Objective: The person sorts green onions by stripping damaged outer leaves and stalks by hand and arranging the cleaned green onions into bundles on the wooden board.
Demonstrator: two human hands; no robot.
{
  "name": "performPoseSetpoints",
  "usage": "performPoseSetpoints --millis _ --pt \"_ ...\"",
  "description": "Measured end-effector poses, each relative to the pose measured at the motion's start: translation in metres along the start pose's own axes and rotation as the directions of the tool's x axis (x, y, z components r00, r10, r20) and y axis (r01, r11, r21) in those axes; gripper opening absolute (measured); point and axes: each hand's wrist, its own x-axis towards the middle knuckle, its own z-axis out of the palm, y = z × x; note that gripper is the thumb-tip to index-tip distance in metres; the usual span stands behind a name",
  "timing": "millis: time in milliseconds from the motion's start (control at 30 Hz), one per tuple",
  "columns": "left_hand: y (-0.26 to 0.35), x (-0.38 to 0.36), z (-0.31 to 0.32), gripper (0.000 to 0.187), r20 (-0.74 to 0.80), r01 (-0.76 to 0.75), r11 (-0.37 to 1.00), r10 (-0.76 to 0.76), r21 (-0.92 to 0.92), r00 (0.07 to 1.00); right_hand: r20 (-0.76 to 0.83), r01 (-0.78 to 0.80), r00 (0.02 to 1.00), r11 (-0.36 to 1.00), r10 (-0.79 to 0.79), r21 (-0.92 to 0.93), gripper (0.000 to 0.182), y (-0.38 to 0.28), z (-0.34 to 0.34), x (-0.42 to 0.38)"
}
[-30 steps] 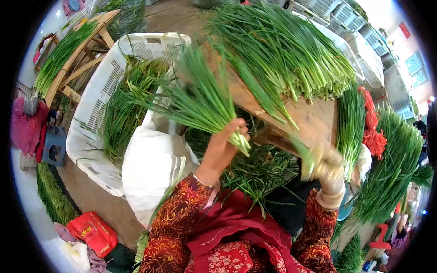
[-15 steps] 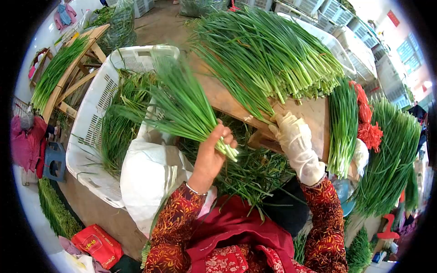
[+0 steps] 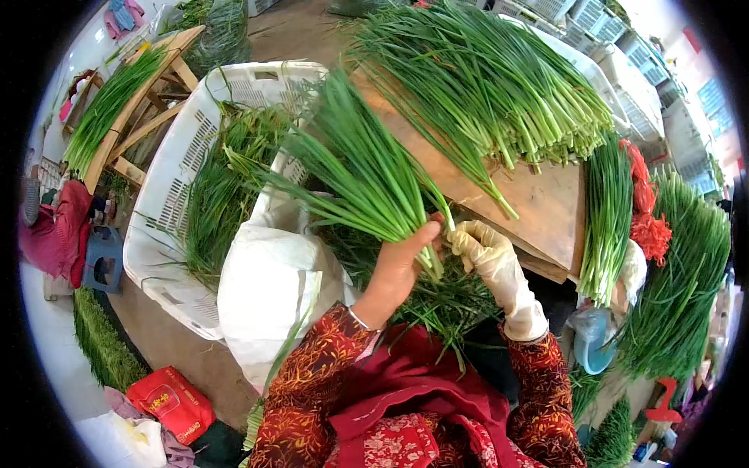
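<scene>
My bare left hand is closed around a bunch of garlic chives, its leaves fanning up and left and the pale stem ends poking out below the thumb. Right beside it, my right hand, in a cream-coloured glove, pinches the pale end of a single chive stalk at the bunch's edge. Beyond both hands, a large heap of chives lies on a wooden board, with a few loose stalks trailing toward me. Trimmed leaves lie below my hands.
To the left stands a white plastic crate holding loose leaves, with a white sack at its near side. A neat chive bundle, red ties and a bigger chive pile are on the right. A wooden bench stands far left.
My right hand has left the board and come to the bunch, now pinching a stalk there. My left hand has moved right with the bunch. The view has shifted slightly.
</scene>
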Motion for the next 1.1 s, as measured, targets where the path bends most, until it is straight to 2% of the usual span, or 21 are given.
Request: performPoseSetpoints --millis 100,167,200,267,400,467,533,567,633,667,700,767,800,833,867,900,933,967,1033,1067,1100 --pt "0.002 0.000 0.001 0.031 -0.002 0.024 1.000 -0.024 0.011 1.000 -0.022 0.011 1.000 0.998 -0.012 -0.055 0.019 0.002 0.003 0.001" --pt "0.003 0.003 -0.002 0.029 0.037 0.001 0.996 -0.004 0.094 0.999 -0.098 0.221 0.954 0.885 -0.284 -0.409 0.016 0.009 0.003 0.002" --pt "0.002 0.002 -0.003 0.029 0.032 0.005 0.996 -0.008 0.088 0.999 -0.096 0.214 0.956 0.886 -0.276 -0.412 0.016 0.009 0.003 0.000" --pt "0.002 0.003 -0.002 0.028 0.030 -0.049 0.993 0.046 0.104 0.998 -0.079 0.251 0.925 0.752 -0.372 -0.609 0.016 0.005 0.004 -0.002" --pt "0.004 -0.001 0.005 0.028 -0.012 -0.010 0.998 0.010 0.065 1.000 -0.153 0.249 0.925 0.859 -0.348 -0.447 0.019 0.002 0.002 0.008" --pt "-0.001 0.001 0.002 0.026 -0.010 -0.030 0.997 0.031 0.066 0.999 0.006 0.469 0.784 0.586 -0.621 -0.660 0.018 -0.004 0.010 0.020" --pt "-0.006 0.003 -0.004 0.026 -0.009 -0.049 0.990 0.051 0.135 0.999 0.174 0.589 0.615 0.302 -0.769 -0.749 0.013 -0.007 0.012 0.035" --pt "-0.010 0.005 -0.007 0.025 -0.010 -0.059 0.978 0.063 0.198 0.998 0.174 0.589 0.615 0.302 -0.769 -0.749 0.013 -0.010 0.012 0.035" --pt "-0.009 0.006 -0.004 0.030 -0.055 -0.097 0.963 0.115 0.252 0.992 0.014 0.520 0.836 0.785 -0.548 -0.337 0.010 -0.017 0.014 0.035" --pt "-0.005 0.005 -0.003 0.030 -0.023 -0.048 0.970 0.055 0.239 0.998 0.024 0.564 0.804 0.748 -0.594 -0.350 0.011 -0.014 0.014 0.038" --pt "0.001 0.002 -0.001 0.031 0.004 0.007 0.974 -0.008 0.226 1.000 -0.085 0.311 0.948 0.949 -0.306 0.047 0.016 -0.050 0.004 0.017" --pt "0.003 0.000 0.004 0.028 -0.010 0.025 0.984 -0.023 0.177 1.000 -0.047 0.387 0.921 0.893 -0.387 0.231 0.019 -0.061 -0.008 0.005" --pt "0.002 -0.001 0.006 0.027 -0.017 0.009 0.990 -0.007 0.138 1.000 0.056 0.382 0.911 0.886 -0.409 0.263 0.019 -0.064 -0.023 -0.003" --pt "0.002 -0.001 0.007 0.027 -0.019 -0.012 0.995 0.014 0.099 1.000 0.033 0.468 0.884 0.880 -0.467 -0.076 0.021 -0.055 -0.019 -0.003" --pt "-0.001 -0.001 0.009 0.027 -0.014 -0.007 0.996 0.009 0.092 1.000 0.011 0.481 0.852 0.776 -0.523 -0.409 0.023 -0.049 -0.015 -0.002" --pt "-0.001 0.000 0.006 0.027 -0.017 -0.019 0.992 0.021 0.123 1.000 0.058 0.417 0.905 0.852 -0.422 -0.317 0.022 -0.045 -0.019 -0.001" --pt "-0.003 0.002 0.005 0.027 -0.014 -0.029 0.988 0.031 0.153 0.999 0.170 0.461 0.875 0.670 -0.453 -0.582 0.020 -0.044 -0.008 0.005" --pt "-0.005 0.003 0.001 0.027 -0.017 -0.033 0.987 0.036 0.157 0.999 0.293 0.484 0.846 0.414 -0.446 -0.771 0.019 -0.043 0.006 0.013" --pt "-0.012 0.003 -0.006 0.025 0.074 -0.134 0.975 0.122 0.178 0.990 0.321 0.474 0.847 0.329 -0.425 -0.816 0.018 -0.032 0.012 0.023" --pt "-0.018 0.003 -0.003 0.022 -0.069 -0.181 0.929 0.213 0.323 0.975 0.421 0.528 0.704 0.024 -0.572 -0.849 0.019 -0.020 0.009 0.042" --pt "-0.016 0.002 -0.001 0.022 -0.068 -0.181 0.929 0.213 0.323 0.975 0.421 0.528 0.704 0.024 -0.572 -0.849 0.019 -0.025 0.007 0.038"
